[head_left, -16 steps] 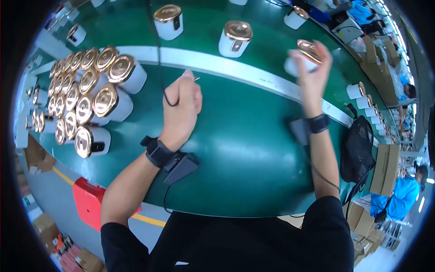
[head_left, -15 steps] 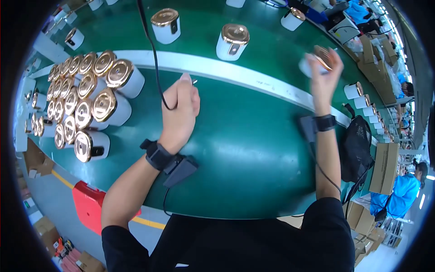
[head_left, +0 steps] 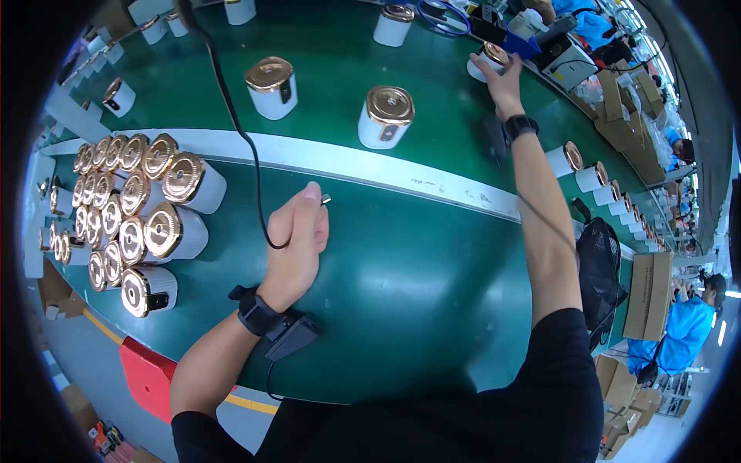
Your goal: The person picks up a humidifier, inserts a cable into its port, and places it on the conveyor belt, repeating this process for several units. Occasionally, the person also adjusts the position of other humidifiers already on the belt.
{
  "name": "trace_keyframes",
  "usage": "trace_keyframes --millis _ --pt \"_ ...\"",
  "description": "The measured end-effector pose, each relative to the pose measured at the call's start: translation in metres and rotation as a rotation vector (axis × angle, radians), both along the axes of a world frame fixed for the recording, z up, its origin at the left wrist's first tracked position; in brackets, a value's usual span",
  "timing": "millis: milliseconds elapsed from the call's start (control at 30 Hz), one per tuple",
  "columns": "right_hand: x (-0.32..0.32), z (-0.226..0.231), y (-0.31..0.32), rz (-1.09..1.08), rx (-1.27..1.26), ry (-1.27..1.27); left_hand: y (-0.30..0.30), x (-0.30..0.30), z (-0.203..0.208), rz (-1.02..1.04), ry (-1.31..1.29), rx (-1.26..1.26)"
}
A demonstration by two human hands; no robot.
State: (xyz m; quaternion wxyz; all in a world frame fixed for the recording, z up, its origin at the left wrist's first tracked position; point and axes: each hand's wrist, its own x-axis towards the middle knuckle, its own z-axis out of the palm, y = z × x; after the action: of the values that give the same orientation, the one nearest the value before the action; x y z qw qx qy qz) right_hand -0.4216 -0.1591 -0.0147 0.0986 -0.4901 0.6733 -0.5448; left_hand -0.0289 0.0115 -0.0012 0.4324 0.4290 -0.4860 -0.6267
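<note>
My left hand (head_left: pixel 297 243) is closed around a black cable (head_left: pixel 248 143), whose small metal plug (head_left: pixel 326 199) sticks out past the fingertips. It hovers over the near part of the green table. My right arm stretches far forward, and my right hand (head_left: pixel 503 86) has its thumb and fingers around the sides of a white canister with a gold lid (head_left: pixel 489 62). That canister stands beyond the pale strip. Two like it, a middle canister (head_left: pixel 386 117) and a left canister (head_left: pixel 271 89), stand upright on the far green surface.
A block of gold-lidded canisters (head_left: pixel 166 231) fills the table's left. More form a row (head_left: pixel 591 177) at the right, behind a black mesh bag (head_left: pixel 599 262). The pale strip (head_left: pixel 347 167) crosses the table. A blue bin (head_left: pixel 521 45) and cardboard boxes (head_left: pixel 648 297) lie to the right.
My right hand has let go of one canister, which now stands at the near end of the right row, and has reached forward to another. My left hand still holds the cable. The view has shifted.
</note>
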Motion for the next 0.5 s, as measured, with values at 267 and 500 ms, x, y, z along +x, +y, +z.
trace_keyframes --millis 267,500 --pt "0.124 0.003 0.117 0.517 -0.143 -0.657 0.010 0.013 -0.003 -0.058 0.072 0.064" --pt "0.250 0.015 0.187 0.667 0.095 -0.724 0.015 0.008 -0.003 -0.097 0.171 0.030"
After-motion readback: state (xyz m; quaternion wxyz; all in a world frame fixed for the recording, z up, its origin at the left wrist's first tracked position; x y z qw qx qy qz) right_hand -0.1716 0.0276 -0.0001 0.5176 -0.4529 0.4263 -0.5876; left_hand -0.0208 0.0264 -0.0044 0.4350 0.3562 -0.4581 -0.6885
